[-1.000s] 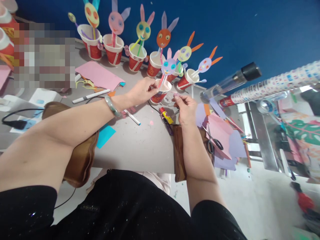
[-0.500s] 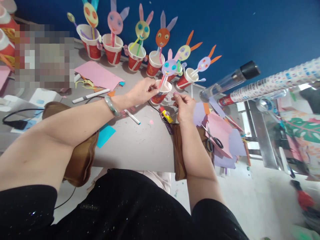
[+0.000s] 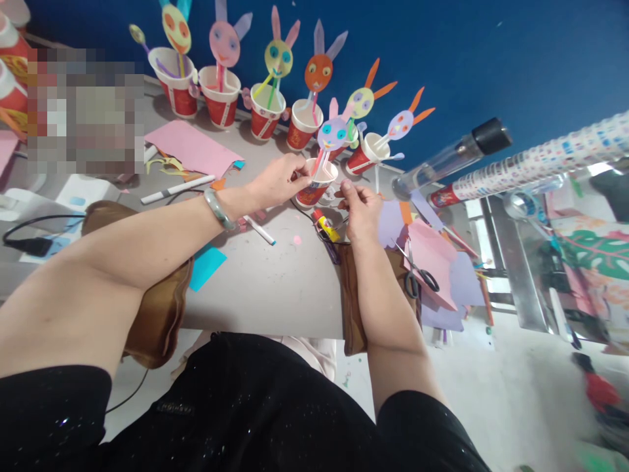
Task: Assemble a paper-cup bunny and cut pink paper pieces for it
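A red and white paper cup (image 3: 310, 196) stands on the table in front of me. A purple paper rabbit face (image 3: 334, 133) with pink ears rises from it on bent straws (image 3: 320, 162). My left hand (image 3: 282, 178) comes in from the left, its thumb and fingers closed on the cup's left rim. Just right of the cup, my right hand (image 3: 362, 208) has its thumb and forefinger pinched together. What lies in that pinch is too small to make out. A yellow glue stick (image 3: 326, 226) with a red cap lies below the cup, near my right hand.
Several similar cups with paper rabbits, one of them a pink face (image 3: 225, 44), line the blue wall. Scissors (image 3: 420, 274) rest on pink paper (image 3: 432, 252) at the right. A long stack of cups (image 3: 535, 157) and a clear tube (image 3: 442, 160) stand behind. White markers (image 3: 177, 189) lie left.
Both hands keep nearly the same place. My right hand has shifted very slightly left, and the cup has not visibly moved.
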Motion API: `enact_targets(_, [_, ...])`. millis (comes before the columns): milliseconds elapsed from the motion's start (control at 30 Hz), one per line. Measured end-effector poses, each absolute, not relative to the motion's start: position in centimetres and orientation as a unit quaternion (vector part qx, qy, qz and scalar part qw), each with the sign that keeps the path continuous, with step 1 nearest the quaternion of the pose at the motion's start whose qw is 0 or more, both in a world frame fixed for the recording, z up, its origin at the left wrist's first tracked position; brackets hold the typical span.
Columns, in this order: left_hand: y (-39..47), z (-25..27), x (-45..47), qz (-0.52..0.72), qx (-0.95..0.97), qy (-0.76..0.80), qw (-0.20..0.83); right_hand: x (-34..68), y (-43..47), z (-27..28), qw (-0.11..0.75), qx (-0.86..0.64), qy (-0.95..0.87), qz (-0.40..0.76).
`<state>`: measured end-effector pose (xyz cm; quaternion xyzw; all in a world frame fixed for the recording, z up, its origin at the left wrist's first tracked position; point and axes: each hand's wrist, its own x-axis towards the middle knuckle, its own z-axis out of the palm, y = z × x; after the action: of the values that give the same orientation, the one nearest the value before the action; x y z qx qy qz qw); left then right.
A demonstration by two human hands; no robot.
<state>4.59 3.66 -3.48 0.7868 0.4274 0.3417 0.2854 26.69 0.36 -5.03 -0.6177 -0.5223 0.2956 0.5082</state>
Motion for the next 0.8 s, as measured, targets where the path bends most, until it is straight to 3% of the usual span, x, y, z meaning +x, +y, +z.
enact_targets(533, [3.44, -3.15, 4.55, 0.336, 0.78, 0.44, 0.292, 26.22, 0.14, -4.85, 0.52, -0.594, -0.517, 0.329])
enact_targets(800, [3.36, -3.26, 4.72, 0.344, 0.773, 0.436, 0.307, 26.68, 0.68, -5.67, 0.548, -0.557, -0.478, 0.402])
